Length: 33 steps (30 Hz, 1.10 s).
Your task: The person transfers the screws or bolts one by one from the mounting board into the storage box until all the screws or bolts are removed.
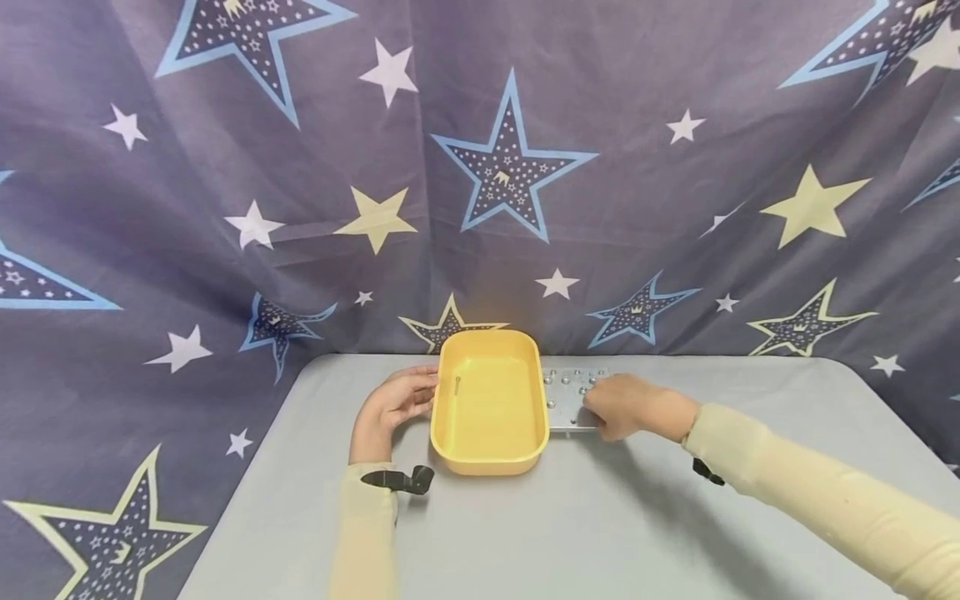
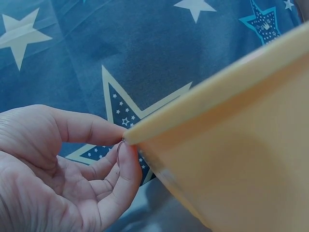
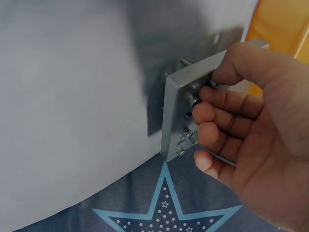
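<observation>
A yellow plastic tray [image 1: 487, 465] stands at the middle of the table, with a small screw [image 1: 457, 385] lying in it. On the tray's left side my left hand [image 1: 399, 400] pinches the rim between thumb and forefinger, as the left wrist view shows. To the right of the tray is a flat metal plate [image 1: 564, 415] with several screws [image 3: 186, 131] set in it; some shanks stick out underneath. My right hand [image 1: 633, 406] is over the plate's right part, thumb and forefinger pinching a screw [image 3: 213, 82] at its surface. The fingers partly hide this screw.
The grey table [image 1: 517, 533] ends at the back against a dark curtain [image 1: 480, 275] printed with stars. Each sleeve carries a black wrist strap [image 1: 386, 479]. The tray and plate stand close side by side near the back edge.
</observation>
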Each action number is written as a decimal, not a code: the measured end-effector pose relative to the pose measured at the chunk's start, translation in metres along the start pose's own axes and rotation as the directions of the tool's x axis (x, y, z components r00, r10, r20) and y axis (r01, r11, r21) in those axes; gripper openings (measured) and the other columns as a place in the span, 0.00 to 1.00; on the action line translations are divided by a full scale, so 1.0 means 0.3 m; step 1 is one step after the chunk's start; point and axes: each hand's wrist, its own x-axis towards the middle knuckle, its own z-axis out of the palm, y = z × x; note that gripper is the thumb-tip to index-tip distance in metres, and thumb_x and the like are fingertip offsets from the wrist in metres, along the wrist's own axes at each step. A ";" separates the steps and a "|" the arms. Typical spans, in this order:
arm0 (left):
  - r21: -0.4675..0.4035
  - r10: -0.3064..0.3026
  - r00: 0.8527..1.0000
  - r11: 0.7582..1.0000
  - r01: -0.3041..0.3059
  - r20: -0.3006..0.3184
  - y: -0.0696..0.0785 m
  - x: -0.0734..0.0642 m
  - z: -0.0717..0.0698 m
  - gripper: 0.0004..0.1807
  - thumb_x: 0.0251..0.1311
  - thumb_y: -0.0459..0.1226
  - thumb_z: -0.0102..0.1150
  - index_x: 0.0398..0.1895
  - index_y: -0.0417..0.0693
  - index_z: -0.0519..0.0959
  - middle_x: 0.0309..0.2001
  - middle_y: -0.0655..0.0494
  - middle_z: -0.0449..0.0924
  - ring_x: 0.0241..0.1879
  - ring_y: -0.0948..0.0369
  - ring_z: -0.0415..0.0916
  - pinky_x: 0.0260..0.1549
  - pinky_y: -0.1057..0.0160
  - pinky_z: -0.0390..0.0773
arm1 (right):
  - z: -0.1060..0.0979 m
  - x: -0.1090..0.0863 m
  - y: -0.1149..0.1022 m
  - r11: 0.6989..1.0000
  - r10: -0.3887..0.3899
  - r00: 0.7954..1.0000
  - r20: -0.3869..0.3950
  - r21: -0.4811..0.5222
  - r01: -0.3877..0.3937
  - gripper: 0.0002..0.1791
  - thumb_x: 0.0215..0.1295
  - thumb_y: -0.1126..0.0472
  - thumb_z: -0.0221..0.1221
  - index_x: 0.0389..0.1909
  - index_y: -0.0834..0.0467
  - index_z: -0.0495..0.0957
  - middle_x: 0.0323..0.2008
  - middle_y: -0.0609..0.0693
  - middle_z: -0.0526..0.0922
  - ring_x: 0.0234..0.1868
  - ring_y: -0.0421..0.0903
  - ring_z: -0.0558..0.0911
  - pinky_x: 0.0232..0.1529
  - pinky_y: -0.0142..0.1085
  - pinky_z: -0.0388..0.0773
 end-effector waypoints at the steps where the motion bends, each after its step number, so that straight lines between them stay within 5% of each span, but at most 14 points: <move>1: -0.001 -0.001 1.000 1.000 0.001 0.000 0.000 0.000 0.001 0.29 0.73 0.31 0.53 0.74 0.33 0.63 0.38 0.60 0.83 0.37 0.67 0.81 0.37 0.71 0.82 | -0.001 0.001 -0.001 1.000 -0.001 1.000 0.003 -0.004 0.001 0.12 0.51 0.68 0.65 0.21 0.52 0.71 0.19 0.43 0.73 0.22 0.41 0.66 0.25 0.33 0.68; 9: 0.005 0.001 1.000 1.000 -0.001 -0.006 -0.005 -0.005 -0.001 0.28 0.73 0.32 0.53 0.73 0.33 0.63 0.39 0.60 0.83 0.38 0.67 0.81 0.37 0.72 0.82 | 0.027 -0.002 0.002 0.997 -0.058 0.996 -0.071 -0.064 0.054 0.09 0.52 0.66 0.65 0.23 0.52 0.75 0.19 0.42 0.73 0.21 0.39 0.66 0.27 0.33 0.70; 17: -0.001 0.005 1.000 1.000 -0.005 0.009 -0.012 -0.015 -0.003 0.29 0.73 0.31 0.52 0.74 0.32 0.61 0.45 0.56 0.83 0.43 0.65 0.80 0.40 0.71 0.82 | 0.083 -0.020 0.029 0.970 -0.199 0.950 -0.241 -0.183 0.157 0.05 0.49 0.64 0.62 0.21 0.53 0.76 0.18 0.41 0.75 0.20 0.39 0.65 0.32 0.38 0.75; 29: -0.005 0.010 1.000 1.000 -0.010 0.025 -0.004 -0.019 0.004 0.31 0.72 0.31 0.54 0.75 0.32 0.59 0.37 0.62 0.82 0.37 0.68 0.80 0.37 0.72 0.81 | 0.126 -0.023 0.056 0.875 -0.367 0.876 -0.314 -0.436 0.211 0.04 0.51 0.58 0.65 0.26 0.52 0.78 0.23 0.43 0.78 0.25 0.42 0.72 0.33 0.36 0.71; 33: -0.012 0.015 0.999 1.000 -0.015 0.034 0.001 -0.017 0.006 0.31 0.73 0.31 0.53 0.75 0.32 0.59 0.36 0.63 0.83 0.36 0.69 0.80 0.37 0.72 0.81 | 0.129 -0.018 0.073 0.823 -0.440 0.842 -0.313 -0.516 0.238 0.07 0.53 0.55 0.65 0.30 0.52 0.79 0.27 0.44 0.81 0.29 0.43 0.74 0.37 0.37 0.70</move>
